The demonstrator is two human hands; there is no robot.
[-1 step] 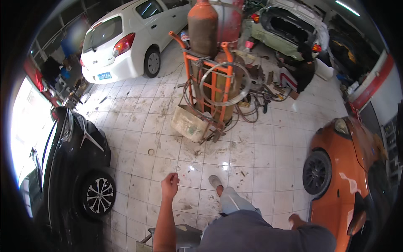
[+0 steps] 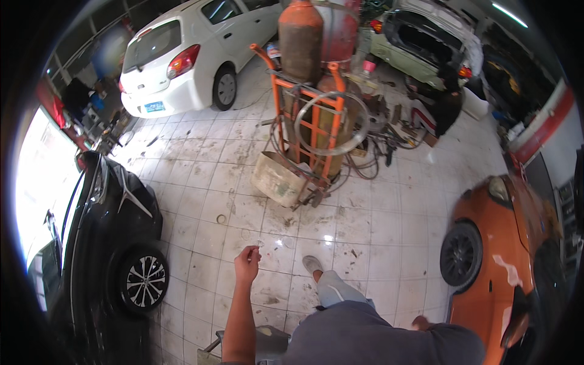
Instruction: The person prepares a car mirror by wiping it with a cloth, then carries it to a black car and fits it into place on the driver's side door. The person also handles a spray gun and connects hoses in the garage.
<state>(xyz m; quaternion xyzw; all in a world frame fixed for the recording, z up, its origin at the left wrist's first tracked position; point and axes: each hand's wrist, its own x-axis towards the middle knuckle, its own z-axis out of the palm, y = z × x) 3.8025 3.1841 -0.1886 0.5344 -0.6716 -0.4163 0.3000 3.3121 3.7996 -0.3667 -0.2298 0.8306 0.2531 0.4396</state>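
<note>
My left hand (image 2: 247,264) is raised out over the tiled floor, its fingers curled together as in a pinch. Whatever it may hold is too small to make out. On the other side, my right hand (image 2: 421,323) shows only in part beside my body, between my shirt and the orange car (image 2: 496,261). Its fingers are too unclear to read. One of my feet, in a grey shoe (image 2: 312,263), is on the tiles just right of the left hand.
Ahead stands an orange cylinder trolley (image 2: 313,115) with a rusty gas cylinder (image 2: 300,42) and coiled hose. A black car (image 2: 103,243) is at left, a white hatchback (image 2: 176,61) behind. A person (image 2: 443,106) crouches by a pale car (image 2: 407,45). A grey stool-like object (image 2: 271,342) sits below.
My right hand has drawn slightly left, closer to my body. The left hand stays nearly in place. The whole view has shifted a little.
</note>
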